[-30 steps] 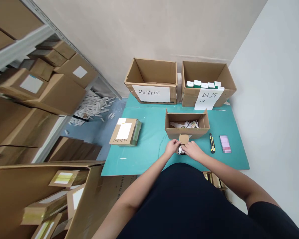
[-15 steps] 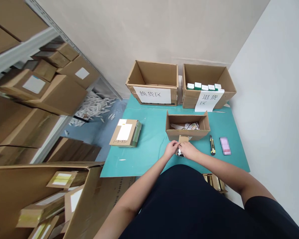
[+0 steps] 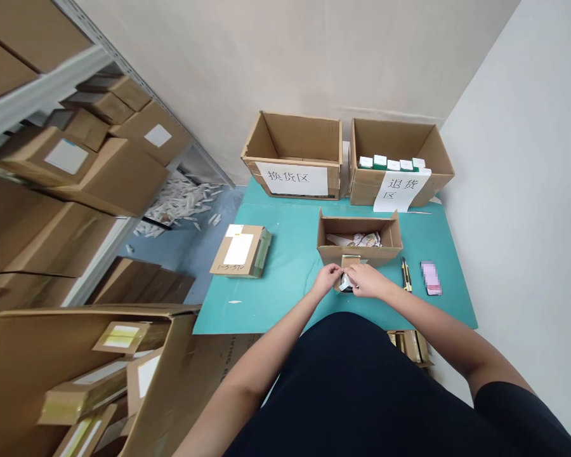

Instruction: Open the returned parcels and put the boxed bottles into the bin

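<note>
Close to the table's front edge stands a small cardboard box (image 3: 350, 261), its flap raised and something white and dark showing inside. My left hand (image 3: 327, 279) is closed, fingertips pinching the box's left edge. From the other side, my right hand (image 3: 368, 280) reaches over the opening with its fingers bent together at the white contents; what they grip is hidden. Just behind is an open cardboard carton (image 3: 378, 255) with crumpled printed paper (image 3: 366, 240) in it. A yellow and black box cutter (image 3: 406, 275) lies to the right of my right hand.
Two larger open cartons with paper signs, one left (image 3: 292, 179) and one right (image 3: 361, 190), stand at the back; the right one holds several white-and-green boxes. A phone (image 3: 431, 278) lies at right, a taped parcel (image 3: 240, 251) at left. Shelving with cartons (image 3: 118, 171) rises at left.
My right hand has shifted slightly right and up, its fingers lifting from the box opening, so more of the white contents shows. My left hand stays at the box's left edge.
</note>
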